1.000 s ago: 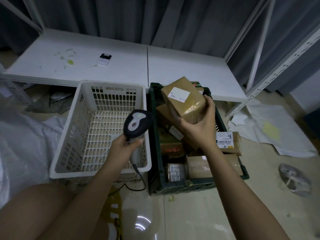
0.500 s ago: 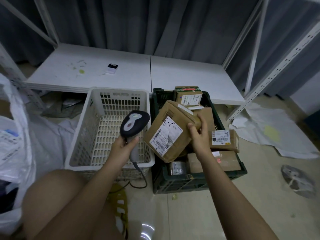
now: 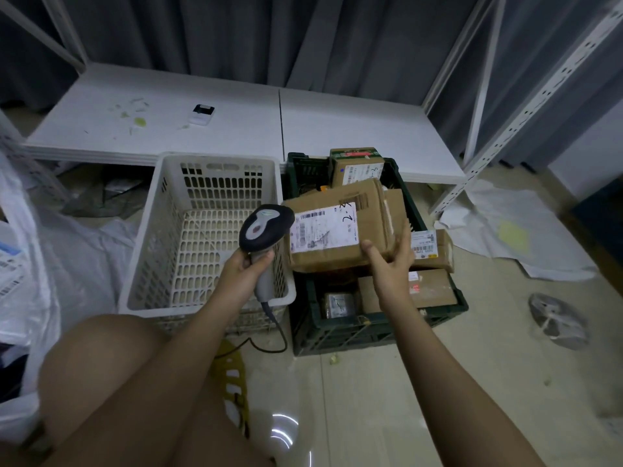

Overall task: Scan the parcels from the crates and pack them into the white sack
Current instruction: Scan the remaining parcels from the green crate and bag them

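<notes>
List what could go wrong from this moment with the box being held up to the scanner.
1. The right hand holds the cardboard box only at one lower corner, over the dark crate; it may tip or slip back in.
2. The scanner in the left hand sits right at the label's edge, so the barcode may not read.
3. The scanner cable trails on the floor by the white crate and might snag.

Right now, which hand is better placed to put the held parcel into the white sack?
Right. The right hand already grips the parcel, label facing the scanner. The left hand is occupied holding that scanner, though the white sack lies on the left.
</notes>
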Demonstrator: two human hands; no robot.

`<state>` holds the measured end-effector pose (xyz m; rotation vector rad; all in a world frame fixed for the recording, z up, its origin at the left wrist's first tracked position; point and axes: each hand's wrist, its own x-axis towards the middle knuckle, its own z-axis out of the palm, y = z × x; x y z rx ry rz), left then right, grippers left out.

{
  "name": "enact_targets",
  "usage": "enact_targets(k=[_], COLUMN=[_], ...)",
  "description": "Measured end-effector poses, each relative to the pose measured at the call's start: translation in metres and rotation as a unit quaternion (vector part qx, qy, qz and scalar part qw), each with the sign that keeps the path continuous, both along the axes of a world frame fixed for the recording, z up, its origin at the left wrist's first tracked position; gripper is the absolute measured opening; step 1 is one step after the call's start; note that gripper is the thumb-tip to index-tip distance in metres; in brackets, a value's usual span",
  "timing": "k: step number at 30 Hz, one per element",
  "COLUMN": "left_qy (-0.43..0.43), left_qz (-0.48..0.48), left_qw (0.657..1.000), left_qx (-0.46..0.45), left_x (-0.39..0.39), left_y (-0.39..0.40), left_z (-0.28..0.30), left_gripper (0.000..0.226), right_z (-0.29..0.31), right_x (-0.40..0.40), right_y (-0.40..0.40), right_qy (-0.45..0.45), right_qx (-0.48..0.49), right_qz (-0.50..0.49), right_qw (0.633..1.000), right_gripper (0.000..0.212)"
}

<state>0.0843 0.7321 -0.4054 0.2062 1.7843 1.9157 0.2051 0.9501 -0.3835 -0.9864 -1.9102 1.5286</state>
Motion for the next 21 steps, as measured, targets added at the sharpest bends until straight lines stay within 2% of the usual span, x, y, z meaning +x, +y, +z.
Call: enact_targets(k=[2,5,7,10,14,17,19,21], left_qy=[0.001,0.004,0.005,0.001,0.007,0.009,0.002,-0.009], left_qz=[-0.004,-0.016,-0.020,-0.015,-0.021,0.002,0.018,0.025], left_qw=[1.000,1.000,1.000,1.000,1.000,1.000,1.000,1.000], left_qx=[0.000,0.002,-0.004,-0.015,-0.016,-0.011,-0.005,-0.001], left_x=[-0.001,-0.001,0.000,0.002,0.001,0.000,-0.001,-0.003], left_y=[-0.001,-0.001,0.000,0.002,0.004,0.005,0.004,0.002], left_z=[0.000,0.001,0.001,0.001,0.001,0.001,0.001,-0.001], left_gripper=[0.027,0.031,0.037,0.043,0.039,0.035,0.033,0.030], right_z=[-0.013,-0.030,-0.034,-0.026,-0.004,0.013,0.019,0.019], right_x=[0.007,0.018,0.022,0.016,-0.009,-0.037,-0.059,-0.079], right_y=[-0.008,-0.026,-0.035,-0.031,-0.011,-0.003,-0.001,0.002], right_qy=[-0.065,-0.122,-0.144,-0.241,-0.345,-0.370,-0.380,-0.382], right_qx=[-0.012,-0.100,-0.084,0.071,0.237,0.345,0.408,0.431], right_qz=[0.026,0.062,0.062,0.098,0.224,0.232,0.250,0.267], right_qw=[0.997,0.985,0.984,0.963,0.880,0.831,0.792,0.773], right_gripper=[0.104,0.118,0.122,0.121,0.090,0.064,0.058,0.055])
